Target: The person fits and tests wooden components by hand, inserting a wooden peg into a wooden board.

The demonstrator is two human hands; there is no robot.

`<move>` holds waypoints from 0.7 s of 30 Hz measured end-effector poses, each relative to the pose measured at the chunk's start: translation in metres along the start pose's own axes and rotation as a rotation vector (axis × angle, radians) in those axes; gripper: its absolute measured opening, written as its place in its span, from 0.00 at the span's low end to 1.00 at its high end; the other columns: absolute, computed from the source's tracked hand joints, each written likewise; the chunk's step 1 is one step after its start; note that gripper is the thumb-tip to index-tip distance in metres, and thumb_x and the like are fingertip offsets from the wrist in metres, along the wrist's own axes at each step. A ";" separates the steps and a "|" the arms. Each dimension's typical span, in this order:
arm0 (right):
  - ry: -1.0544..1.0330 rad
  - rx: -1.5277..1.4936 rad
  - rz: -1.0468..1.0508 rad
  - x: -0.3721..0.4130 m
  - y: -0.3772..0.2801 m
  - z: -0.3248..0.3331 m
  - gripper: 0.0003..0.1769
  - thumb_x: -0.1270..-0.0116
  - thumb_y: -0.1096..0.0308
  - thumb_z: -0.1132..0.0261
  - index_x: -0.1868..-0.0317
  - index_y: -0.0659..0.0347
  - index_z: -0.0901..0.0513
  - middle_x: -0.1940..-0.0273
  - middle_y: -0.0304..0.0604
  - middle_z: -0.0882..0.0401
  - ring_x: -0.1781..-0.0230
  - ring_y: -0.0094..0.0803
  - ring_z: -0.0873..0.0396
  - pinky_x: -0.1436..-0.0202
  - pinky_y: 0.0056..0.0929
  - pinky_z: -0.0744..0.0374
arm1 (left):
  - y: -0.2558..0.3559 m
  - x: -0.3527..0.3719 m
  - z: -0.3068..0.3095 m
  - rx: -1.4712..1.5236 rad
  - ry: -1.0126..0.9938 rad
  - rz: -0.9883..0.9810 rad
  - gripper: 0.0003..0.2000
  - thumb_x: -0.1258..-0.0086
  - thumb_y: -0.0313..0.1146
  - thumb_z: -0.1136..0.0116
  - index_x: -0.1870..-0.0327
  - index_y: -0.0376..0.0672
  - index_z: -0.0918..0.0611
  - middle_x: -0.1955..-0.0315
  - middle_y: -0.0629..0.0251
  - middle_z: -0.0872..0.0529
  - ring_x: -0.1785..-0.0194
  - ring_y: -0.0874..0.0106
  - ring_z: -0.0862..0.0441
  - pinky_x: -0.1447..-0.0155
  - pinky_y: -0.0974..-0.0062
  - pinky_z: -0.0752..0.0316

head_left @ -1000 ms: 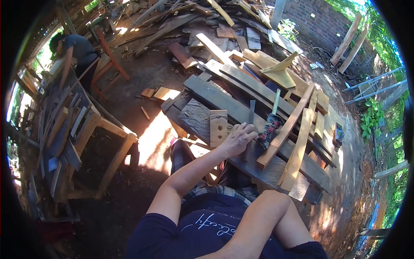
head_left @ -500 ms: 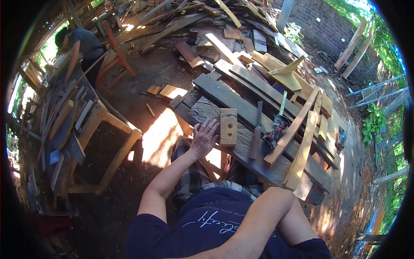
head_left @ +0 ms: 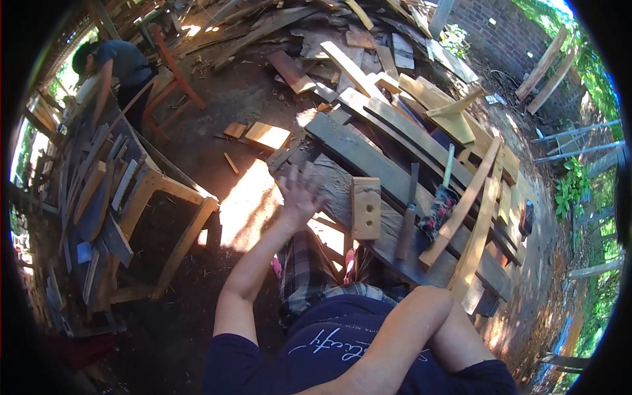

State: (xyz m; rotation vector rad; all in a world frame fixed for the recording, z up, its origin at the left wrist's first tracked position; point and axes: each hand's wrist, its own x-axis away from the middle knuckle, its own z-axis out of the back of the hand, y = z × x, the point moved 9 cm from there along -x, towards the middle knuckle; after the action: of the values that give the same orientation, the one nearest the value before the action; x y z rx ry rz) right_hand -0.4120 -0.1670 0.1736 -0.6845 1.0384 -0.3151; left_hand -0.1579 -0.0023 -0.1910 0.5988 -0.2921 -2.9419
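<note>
My left hand (head_left: 302, 194) has its fingers spread over the left part of a worn plank surface (head_left: 332, 186), and nothing is in it. To its right lies a light wooden block (head_left: 366, 208) with dark round holes. Beside the block rest a tool with a wooden handle and dark blade (head_left: 406, 230) and a dark, red-flecked bundle (head_left: 438, 212) with a pale green stick (head_left: 449, 166). My right forearm bends back toward my chest. The right hand lies outside the frame.
Long boards (head_left: 408, 135) cover the bench at the right. Another person (head_left: 124, 64) leans over a wood-laden table (head_left: 148, 191) at the left, near a red-brown chair frame (head_left: 172, 76). Scrap wood (head_left: 268, 135) lies on the ground, with more piled behind.
My left hand has lifted away from the block and moved up and left, fingers spread wider. The bench and block appear farther right as the view has shifted.
</note>
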 end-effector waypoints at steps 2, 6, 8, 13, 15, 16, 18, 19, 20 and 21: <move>0.034 -0.126 0.046 -0.005 0.006 0.022 0.25 0.45 0.51 0.39 0.58 0.67 0.25 0.52 0.49 0.34 0.55 0.44 0.36 0.58 0.43 0.33 | 0.036 -0.001 0.000 0.074 -0.129 -0.114 0.34 0.31 0.66 0.53 0.25 0.68 0.35 0.21 0.68 0.47 0.20 0.55 0.57 0.25 0.40 0.65; -0.063 -0.193 0.017 -0.023 0.011 0.062 0.25 0.43 0.52 0.40 0.56 0.67 0.24 0.52 0.49 0.34 0.55 0.44 0.36 0.58 0.42 0.33 | 0.027 0.002 -0.011 0.086 -0.189 -0.008 0.32 0.29 0.66 0.55 0.24 0.71 0.37 0.21 0.69 0.49 0.19 0.56 0.60 0.25 0.36 0.66; -0.084 -0.235 -0.082 -0.033 0.013 0.081 0.22 0.41 0.53 0.41 0.57 0.64 0.23 0.51 0.49 0.34 0.55 0.43 0.36 0.57 0.41 0.33 | 0.013 0.001 0.000 0.108 -0.211 0.100 0.33 0.29 0.65 0.55 0.24 0.71 0.39 0.21 0.68 0.50 0.19 0.54 0.60 0.25 0.36 0.66; -0.137 -0.262 -0.004 -0.051 -0.014 0.114 0.17 0.39 0.55 0.39 0.60 0.60 0.21 0.52 0.49 0.33 0.56 0.43 0.35 0.57 0.40 0.32 | -0.011 0.025 0.011 0.155 -0.308 0.433 0.33 0.27 0.59 0.52 0.22 0.67 0.43 0.21 0.59 0.50 0.22 0.45 0.54 0.26 0.36 0.59; -0.070 -0.341 -0.003 -0.058 -0.013 0.120 0.14 0.39 0.56 0.38 0.58 0.56 0.19 0.54 0.45 0.30 0.57 0.41 0.33 0.57 0.37 0.31 | -0.014 0.051 0.004 0.176 -0.239 0.524 0.34 0.28 0.57 0.50 0.21 0.65 0.43 0.22 0.58 0.48 0.23 0.45 0.51 0.27 0.36 0.57; -0.037 -0.380 0.000 -0.061 -0.014 0.123 0.13 0.39 0.56 0.37 0.58 0.53 0.18 0.55 0.43 0.29 0.57 0.40 0.32 0.58 0.36 0.30 | -0.014 0.066 0.006 0.206 -0.180 0.581 0.35 0.28 0.55 0.48 0.21 0.63 0.44 0.22 0.57 0.47 0.24 0.45 0.49 0.28 0.36 0.55; -0.035 -0.281 -0.164 -0.072 0.016 0.127 0.17 0.26 0.61 0.42 0.44 0.64 0.22 0.52 0.53 0.28 0.51 0.44 0.28 0.43 0.42 0.28 | -0.008 0.088 0.019 0.215 -0.198 0.664 0.33 0.27 0.52 0.47 0.23 0.59 0.40 0.25 0.53 0.43 0.27 0.46 0.44 0.31 0.39 0.49; -0.069 -0.312 -0.135 -0.077 0.017 0.119 0.17 0.26 0.61 0.42 0.44 0.64 0.22 0.52 0.53 0.28 0.51 0.44 0.28 0.43 0.42 0.28 | -0.005 0.099 0.022 0.205 -0.204 0.705 0.32 0.27 0.52 0.48 0.23 0.57 0.39 0.25 0.53 0.43 0.27 0.46 0.44 0.30 0.38 0.49; -0.125 -0.447 -0.157 -0.081 0.022 0.107 0.18 0.24 0.59 0.43 0.44 0.64 0.22 0.49 0.53 0.28 0.49 0.44 0.28 0.41 0.42 0.29 | -0.002 0.111 0.020 0.198 -0.210 0.741 0.32 0.27 0.52 0.49 0.24 0.55 0.38 0.25 0.53 0.43 0.27 0.46 0.45 0.30 0.38 0.49; -0.183 -0.573 -0.184 -0.086 0.028 0.094 0.20 0.23 0.56 0.45 0.43 0.63 0.22 0.46 0.52 0.29 0.46 0.44 0.28 0.39 0.41 0.29 | -0.002 0.120 0.021 0.151 -0.218 0.764 0.31 0.28 0.50 0.47 0.26 0.53 0.36 0.27 0.53 0.41 0.28 0.47 0.42 0.31 0.42 0.46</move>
State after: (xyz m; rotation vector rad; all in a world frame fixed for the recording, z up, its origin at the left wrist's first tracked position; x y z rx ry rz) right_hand -0.3742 -0.0644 0.2448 -1.3053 0.8922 -0.1043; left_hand -0.2761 -0.0167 -0.2173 0.1211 -0.6105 -2.2454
